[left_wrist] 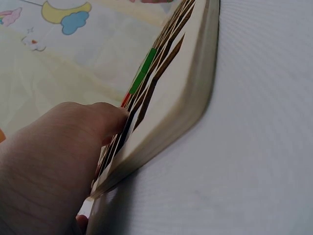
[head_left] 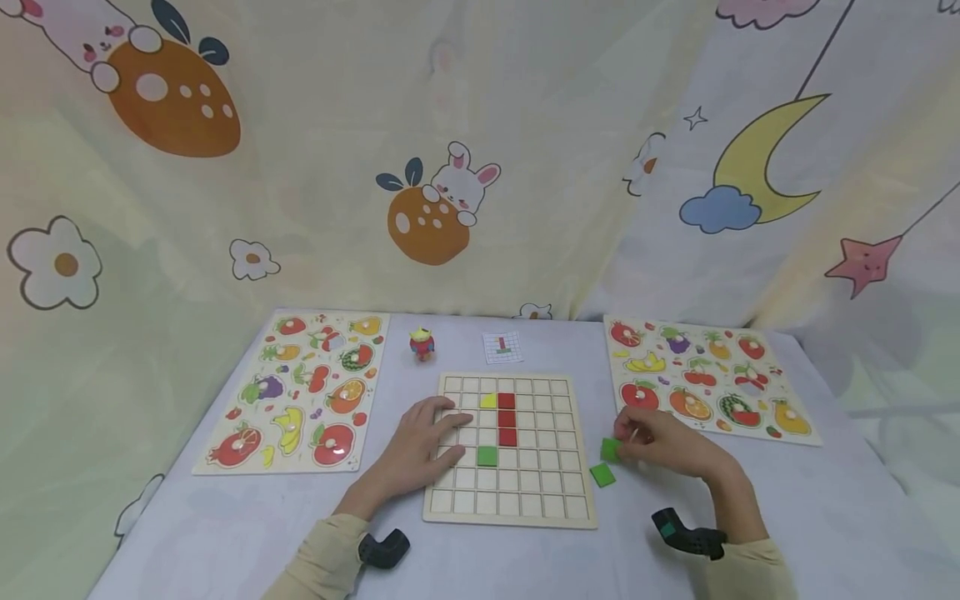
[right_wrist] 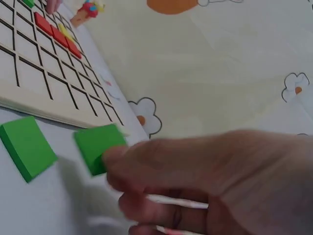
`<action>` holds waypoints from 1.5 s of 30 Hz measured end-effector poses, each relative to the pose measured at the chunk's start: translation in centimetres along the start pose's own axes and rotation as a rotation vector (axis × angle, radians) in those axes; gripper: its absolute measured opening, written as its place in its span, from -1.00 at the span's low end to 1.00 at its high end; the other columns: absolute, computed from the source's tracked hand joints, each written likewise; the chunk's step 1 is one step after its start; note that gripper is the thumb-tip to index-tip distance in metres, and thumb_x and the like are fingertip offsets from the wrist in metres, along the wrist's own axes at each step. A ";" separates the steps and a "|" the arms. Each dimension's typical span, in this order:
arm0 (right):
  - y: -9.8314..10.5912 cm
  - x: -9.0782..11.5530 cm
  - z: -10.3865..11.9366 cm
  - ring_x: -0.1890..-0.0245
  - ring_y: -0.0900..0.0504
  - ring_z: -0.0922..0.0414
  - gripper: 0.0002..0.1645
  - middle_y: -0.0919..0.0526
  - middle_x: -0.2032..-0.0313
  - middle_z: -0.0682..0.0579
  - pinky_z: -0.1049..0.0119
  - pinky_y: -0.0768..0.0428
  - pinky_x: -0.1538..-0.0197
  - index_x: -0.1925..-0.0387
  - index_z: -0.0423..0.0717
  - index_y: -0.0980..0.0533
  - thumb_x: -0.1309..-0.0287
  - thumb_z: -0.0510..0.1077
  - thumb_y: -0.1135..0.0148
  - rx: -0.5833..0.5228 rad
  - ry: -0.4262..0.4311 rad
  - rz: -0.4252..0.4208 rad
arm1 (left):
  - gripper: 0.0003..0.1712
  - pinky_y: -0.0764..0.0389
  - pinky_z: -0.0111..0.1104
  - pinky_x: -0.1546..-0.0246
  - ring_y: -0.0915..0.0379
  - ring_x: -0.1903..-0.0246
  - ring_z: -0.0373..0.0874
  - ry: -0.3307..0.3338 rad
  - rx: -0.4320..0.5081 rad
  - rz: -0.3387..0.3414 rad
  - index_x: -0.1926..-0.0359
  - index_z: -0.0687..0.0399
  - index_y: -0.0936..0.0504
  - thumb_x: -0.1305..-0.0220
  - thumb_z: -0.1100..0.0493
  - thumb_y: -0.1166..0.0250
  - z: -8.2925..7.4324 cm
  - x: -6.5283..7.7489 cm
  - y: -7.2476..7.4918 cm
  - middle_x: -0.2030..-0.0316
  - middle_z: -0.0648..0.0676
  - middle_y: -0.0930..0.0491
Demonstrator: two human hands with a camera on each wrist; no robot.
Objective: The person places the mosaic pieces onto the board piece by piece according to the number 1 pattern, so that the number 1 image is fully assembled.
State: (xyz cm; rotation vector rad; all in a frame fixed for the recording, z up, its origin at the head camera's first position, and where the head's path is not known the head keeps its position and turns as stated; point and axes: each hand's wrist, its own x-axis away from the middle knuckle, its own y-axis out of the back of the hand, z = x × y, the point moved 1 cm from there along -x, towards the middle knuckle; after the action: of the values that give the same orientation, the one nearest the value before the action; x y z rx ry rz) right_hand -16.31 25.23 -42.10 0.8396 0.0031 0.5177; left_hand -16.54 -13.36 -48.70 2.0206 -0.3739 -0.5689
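Observation:
A wooden grid board [head_left: 536,483] lies in the middle of the table. My left hand [head_left: 416,446] rests on its left edge with the fingers spread over the outer cells. In the grid sit a column of red tiles [head_left: 507,419], a yellow piece [head_left: 489,401] beside the top one, and a green tile [head_left: 487,456] lower left. To the right of the board, my right hand [head_left: 663,442] pinches a green square tile [right_wrist: 100,147] between thumb and fingers. Another green square tile [right_wrist: 29,147] lies on the table close by, near the board's edge.
Fruit puzzle boards lie at the left [head_left: 300,392] and right [head_left: 701,375] of the table. Behind the grid board are a small toy figure [head_left: 422,344] and a pattern card [head_left: 502,347]. A printed curtain [head_left: 315,183] hangs at the back.

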 end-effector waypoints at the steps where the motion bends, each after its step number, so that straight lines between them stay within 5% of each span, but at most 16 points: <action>1: -0.2 -0.2 0.2 0.34 -0.51 0.17 -0.81 -0.56 0.35 0.10 0.40 -0.49 0.32 0.27 0.01 -0.46 -0.13 -0.06 -0.28 -0.017 0.013 -0.007 | -0.48 -0.18 0.02 -0.29 -0.11 -0.29 -0.01 0.006 -0.001 0.007 -0.24 -0.26 -0.44 -0.26 -0.14 -0.17 0.0 0.0 0.0 -0.23 0.03 -0.27; 22: -5.0 -3.8 3.7 0.36 -0.50 0.20 -0.84 -0.55 0.38 0.11 0.45 -0.48 0.32 0.24 0.03 -0.49 -0.18 -0.04 -0.24 -0.121 0.124 -0.087 | -0.48 -0.16 0.02 -0.30 -0.11 -0.30 0.01 0.024 0.013 0.014 -0.24 -0.26 -0.44 -0.26 -0.13 -0.16 -0.1 0.1 0.0 -0.23 0.04 -0.27; 45: -8.2 -5.0 6.9 0.55 -0.41 0.30 -0.95 -0.52 0.52 0.22 0.47 -0.42 0.46 0.30 0.12 -0.51 -0.20 -0.07 -0.23 -0.055 0.165 -0.088 | -0.49 -0.17 0.04 -0.27 -0.13 -0.28 0.00 -0.003 0.027 -0.013 -0.22 -0.25 -0.46 -0.24 -0.10 -0.20 -0.1 0.0 0.1 -0.21 0.05 -0.30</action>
State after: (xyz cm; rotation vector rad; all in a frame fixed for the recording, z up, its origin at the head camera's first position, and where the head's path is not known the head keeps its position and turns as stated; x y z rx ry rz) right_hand -15.74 13.64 -44.24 0.7375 0.1764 0.5006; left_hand -16.50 -13.33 -48.58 2.0495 -0.3722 -0.5783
